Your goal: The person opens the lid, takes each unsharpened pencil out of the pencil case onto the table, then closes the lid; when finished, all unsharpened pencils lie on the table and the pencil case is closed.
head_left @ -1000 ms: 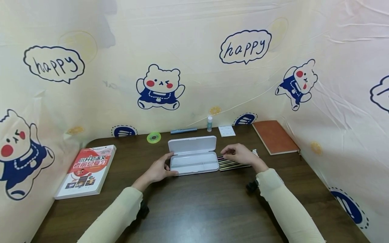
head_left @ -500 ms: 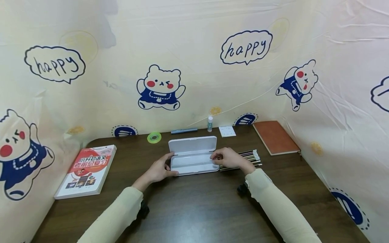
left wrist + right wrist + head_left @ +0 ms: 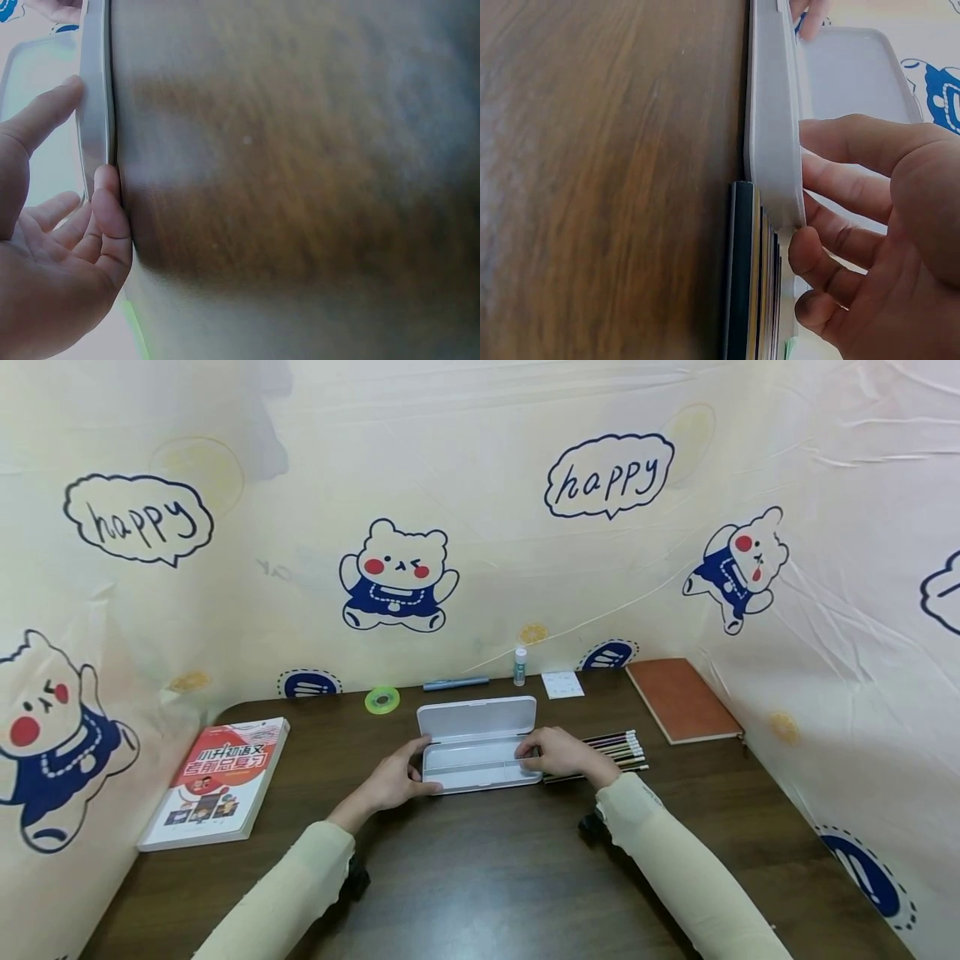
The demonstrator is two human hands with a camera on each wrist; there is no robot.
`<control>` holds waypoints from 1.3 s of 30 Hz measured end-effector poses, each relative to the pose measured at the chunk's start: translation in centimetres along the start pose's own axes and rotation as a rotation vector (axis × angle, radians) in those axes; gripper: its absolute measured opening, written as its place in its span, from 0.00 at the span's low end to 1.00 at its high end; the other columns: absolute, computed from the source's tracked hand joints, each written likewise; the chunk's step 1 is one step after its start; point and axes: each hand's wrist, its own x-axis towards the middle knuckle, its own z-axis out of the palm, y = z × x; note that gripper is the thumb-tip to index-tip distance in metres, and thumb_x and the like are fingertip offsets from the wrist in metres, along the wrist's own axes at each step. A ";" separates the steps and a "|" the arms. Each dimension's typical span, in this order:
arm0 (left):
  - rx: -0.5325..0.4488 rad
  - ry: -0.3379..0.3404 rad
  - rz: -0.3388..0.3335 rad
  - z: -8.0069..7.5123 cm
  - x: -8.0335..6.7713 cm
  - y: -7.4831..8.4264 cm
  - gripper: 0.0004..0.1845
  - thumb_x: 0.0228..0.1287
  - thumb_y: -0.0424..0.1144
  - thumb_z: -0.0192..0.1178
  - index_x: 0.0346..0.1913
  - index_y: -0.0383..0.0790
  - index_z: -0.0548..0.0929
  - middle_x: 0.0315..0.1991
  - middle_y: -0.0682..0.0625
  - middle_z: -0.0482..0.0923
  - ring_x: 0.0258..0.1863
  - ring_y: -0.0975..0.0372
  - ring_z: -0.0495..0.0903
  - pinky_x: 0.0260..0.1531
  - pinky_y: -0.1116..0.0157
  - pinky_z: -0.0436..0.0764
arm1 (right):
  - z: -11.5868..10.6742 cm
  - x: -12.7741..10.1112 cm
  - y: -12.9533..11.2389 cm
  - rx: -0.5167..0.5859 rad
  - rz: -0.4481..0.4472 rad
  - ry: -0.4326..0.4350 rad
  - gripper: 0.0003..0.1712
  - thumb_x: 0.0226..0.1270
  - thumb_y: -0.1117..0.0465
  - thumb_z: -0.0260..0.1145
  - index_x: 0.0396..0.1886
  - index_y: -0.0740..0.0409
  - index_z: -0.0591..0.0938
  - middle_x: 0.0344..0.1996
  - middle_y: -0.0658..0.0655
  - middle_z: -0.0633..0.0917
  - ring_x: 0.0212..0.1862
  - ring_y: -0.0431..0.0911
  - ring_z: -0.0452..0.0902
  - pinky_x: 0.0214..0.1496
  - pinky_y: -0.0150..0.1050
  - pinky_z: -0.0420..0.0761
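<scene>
White pencil case (image 3: 480, 752) sits mid-worktop (image 3: 487, 877), lid open and tilted back, tray looks empty. Long axis runs left-right across the person's front. Pencils (image 3: 618, 750) lie just right of it, same axis, none inside, so filling looks unstarted. Left hand (image 3: 390, 781) holds the left end, fingers curled on the rim. Right hand (image 3: 558, 753) at the right end, fingers curled over the tray edge; can't tell if they pinch a pencil.
</scene>
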 end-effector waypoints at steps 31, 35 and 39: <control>-0.003 -0.006 -0.008 -0.2 0.1 0.0 0.51 0.54 0.50 0.76 0.77 0.49 0.59 0.58 0.46 0.75 0.31 0.62 0.76 0.32 0.65 0.75 | 0.0 1.0 -0.8 0.054 0.104 0.032 0.06 0.64 0.65 0.70 0.36 0.48 0.88 0.31 0.46 0.86 0.36 0.40 0.75 0.43 0.36 0.76; -0.003 -0.006 -0.002 -0.1 0.1 0.0 0.51 0.54 0.50 0.76 0.77 0.48 0.59 0.62 0.47 0.73 0.31 0.63 0.76 0.32 0.65 0.75 | 0.1 1.1 -0.6 0.059 0.098 0.045 0.06 0.64 0.65 0.70 0.34 0.48 0.88 0.31 0.46 0.85 0.36 0.39 0.75 0.42 0.36 0.76; -0.005 -0.005 -0.003 -0.1 0.0 0.0 0.50 0.54 0.50 0.76 0.77 0.48 0.59 0.64 0.47 0.72 0.31 0.63 0.76 0.32 0.65 0.75 | 0.0 0.8 -0.4 0.084 0.077 0.065 0.06 0.63 0.66 0.70 0.34 0.50 0.88 0.31 0.46 0.86 0.35 0.39 0.75 0.42 0.36 0.76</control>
